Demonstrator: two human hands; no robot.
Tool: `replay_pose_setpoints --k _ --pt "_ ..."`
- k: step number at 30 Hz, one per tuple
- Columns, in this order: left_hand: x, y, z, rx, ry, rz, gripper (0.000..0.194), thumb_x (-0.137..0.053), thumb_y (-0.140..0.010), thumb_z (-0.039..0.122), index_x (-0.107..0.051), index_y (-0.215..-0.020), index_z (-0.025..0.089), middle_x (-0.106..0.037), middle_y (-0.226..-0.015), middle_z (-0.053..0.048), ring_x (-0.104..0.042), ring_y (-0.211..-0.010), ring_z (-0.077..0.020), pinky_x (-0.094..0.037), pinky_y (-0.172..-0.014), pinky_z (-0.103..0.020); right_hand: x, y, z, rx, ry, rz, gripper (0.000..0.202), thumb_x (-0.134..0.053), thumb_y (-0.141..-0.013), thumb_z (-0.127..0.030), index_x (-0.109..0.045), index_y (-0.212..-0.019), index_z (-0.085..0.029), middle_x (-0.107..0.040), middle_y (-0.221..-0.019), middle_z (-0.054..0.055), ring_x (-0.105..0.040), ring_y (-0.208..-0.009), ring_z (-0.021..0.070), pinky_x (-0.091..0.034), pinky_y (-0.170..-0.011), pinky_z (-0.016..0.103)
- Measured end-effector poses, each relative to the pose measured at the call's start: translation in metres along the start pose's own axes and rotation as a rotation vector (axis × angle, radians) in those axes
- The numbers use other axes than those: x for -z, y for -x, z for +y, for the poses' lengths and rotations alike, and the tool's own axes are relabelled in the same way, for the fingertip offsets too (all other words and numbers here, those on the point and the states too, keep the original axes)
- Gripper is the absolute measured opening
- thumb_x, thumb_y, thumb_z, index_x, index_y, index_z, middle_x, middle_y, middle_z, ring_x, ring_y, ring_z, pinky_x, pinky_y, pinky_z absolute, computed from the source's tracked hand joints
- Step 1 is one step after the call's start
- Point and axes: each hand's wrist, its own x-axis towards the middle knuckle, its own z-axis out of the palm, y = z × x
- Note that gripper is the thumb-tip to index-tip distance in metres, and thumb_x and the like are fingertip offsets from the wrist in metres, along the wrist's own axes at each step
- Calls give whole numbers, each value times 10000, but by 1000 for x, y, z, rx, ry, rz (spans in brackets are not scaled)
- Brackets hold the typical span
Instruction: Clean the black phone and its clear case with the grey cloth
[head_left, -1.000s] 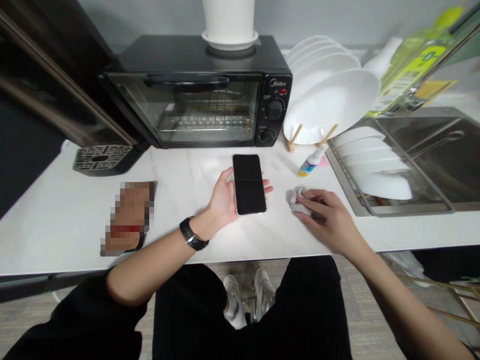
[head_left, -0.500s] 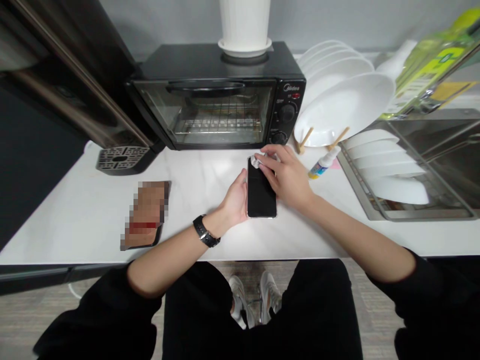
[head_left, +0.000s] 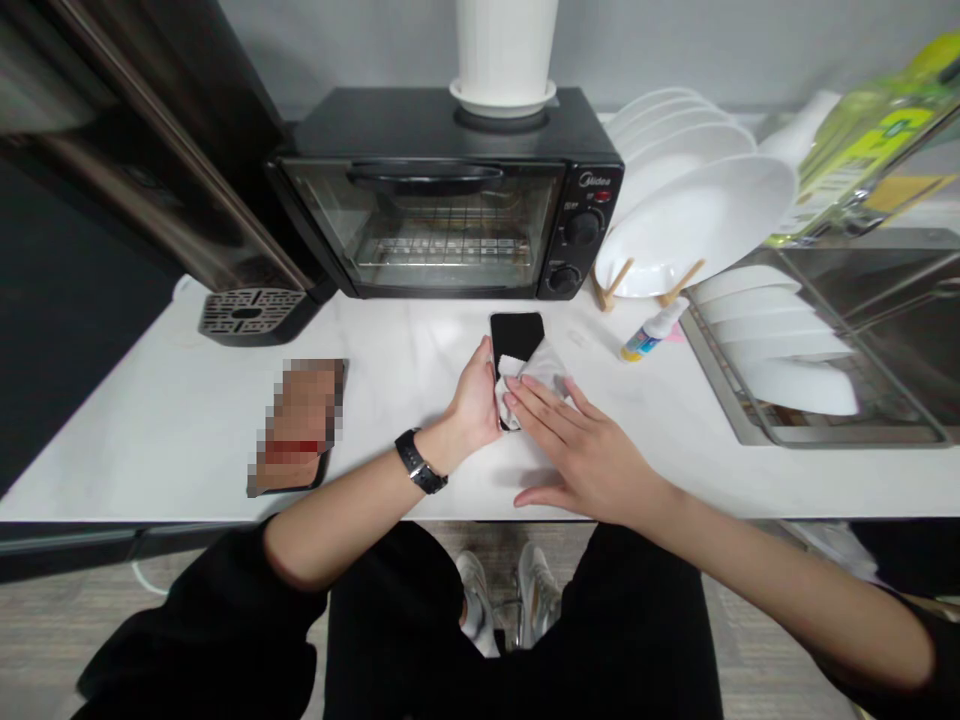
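A black-screened smartphone (head_left: 517,332) lies on the white counter. My left hand (head_left: 474,400), with a black watch (head_left: 420,462) on the wrist, grips the phone's left edge, thumb along its side. Over the lower part of the screen a pale grey-white cleaning cloth (head_left: 549,362) is spread. My right hand (head_left: 581,440) presses flat on this cloth, fingers stretched out and thumb wide apart toward the counter's front edge. The cloth and fingers hide most of the phone's lower half. To the right stands a small spray bottle (head_left: 651,332) with a yellow base.
A black toaster oven (head_left: 450,230) stands behind the hands, a white pot (head_left: 504,50) on top. White plates (head_left: 690,220) lean in a wooden rack; bowls (head_left: 795,335) sit in the sink basket at right. At left are a pixelated flat object (head_left: 300,420) and a machine's drip tray (head_left: 251,312).
My right hand has slid from the phone's top to its lower part and opened from a pinch to flat. The crumpled cloth is now spread out. My left hand keeps its grip.
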Motion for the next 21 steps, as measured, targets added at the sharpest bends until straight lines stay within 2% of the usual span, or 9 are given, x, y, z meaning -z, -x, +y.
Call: replay_pose_setpoints --k 3,7,10,13,15,18,21 --pt "-5 0 0 10 -4 35 687 -290 -1168 537 -710 -1430 60 -857 -1000 -146 -831 -904 -269 -651 -966 -395 5 -1 20 -100 36 2 1153 -446 -1020 -864 -74 -1807 -109 -332 -1815 227 -403 -1686 413 -282 -1384 716" --pt "-12 2 -1 -14 -59 107 646 -280 -1185 495 -711 -1446 91 -856 -1016 -121 -831 -957 -256 -650 -970 -369 4 -27 48 -208 -5 10 1111 -370 -1026 -883 -228 -1787 -87 -314 -1825 232 -342 -1712 430 -237 -1380 762" --pt "-14 4 -3 -25 -87 129 652 -295 -1182 509 -665 -1516 89 -853 -991 -110 -822 -928 -259 -638 -972 -373 -1 -46 52 -205 -54 9 1133 -388 -1011 -899 -258 -1779 -76 -284 -1836 236 -288 -1734 422 -228 -1391 745" --pt "-12 4 -4 -106 -55 144 612 -331 -1177 474 -609 -1583 111 -853 -962 -68 -799 -843 -220 -612 -983 -342 -6 -49 36 -142 -80 21 1160 -411 -1001 -906 -254 -1777 -59 -294 -1829 245 -287 -1737 406 -224 -1408 714" --pt "-7 3 -3 -61 -42 103 674 -320 -1163 533 -594 -1598 96 -858 -990 -92 -804 -868 -234 -593 -1027 -359 -9 -42 17 -88 -79 29 1197 -400 -987 -925 -293 -1753 -11 -325 -1811 262 -313 -1728 405 -245 -1413 689" --pt "1 1 1 71 -62 -17 867 -237 -1126 678 -602 -1577 33 -857 -1055 -189 -822 -955 -310 -577 -1076 -438 -7 -22 -11 -50 -69 19 1268 -428 -947 -956 -307 -1736 28 -360 -1783 291 -358 -1708 422 -296 -1399 690" --pt "4 -1 3 21 -77 -65 841 -250 -1132 656 -635 -1537 28 -854 -981 -182 -816 -869 -302 -605 -999 -431 -3 -2 -24 -46 -47 2 1213 -472 -981 -904 -227 -1773 -18 -365 -1788 265 -406 -1688 407 -331 -1388 676"
